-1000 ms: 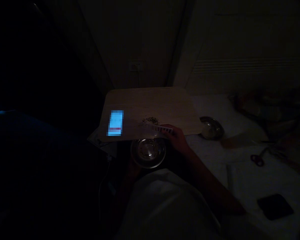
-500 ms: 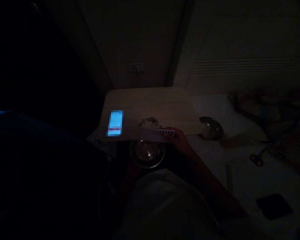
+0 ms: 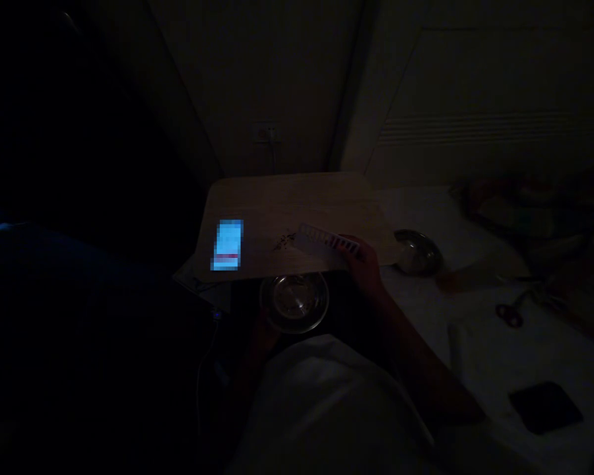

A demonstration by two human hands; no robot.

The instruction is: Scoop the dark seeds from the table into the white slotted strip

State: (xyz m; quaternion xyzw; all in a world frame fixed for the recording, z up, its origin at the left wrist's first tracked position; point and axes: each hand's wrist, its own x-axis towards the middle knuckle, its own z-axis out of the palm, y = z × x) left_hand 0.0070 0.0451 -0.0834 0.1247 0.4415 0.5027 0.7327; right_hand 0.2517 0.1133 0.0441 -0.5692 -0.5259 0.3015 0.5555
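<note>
Strip (image 3: 321, 243) in right grip (image 3: 360, 262) — screen (image 3: 228, 243) unreadable.

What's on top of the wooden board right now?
On the board: a lit, pixelated screen and scattered dark bits. The right hand holds a slotted white strip over it; whatever lies beneath strip and hand is covered.

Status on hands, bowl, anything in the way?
Right hand gripping white strip by dark bits on board. Left hand, dim, holding metal bowl at board's near edge. Lit screen left of bits, clear of hands.
</note>
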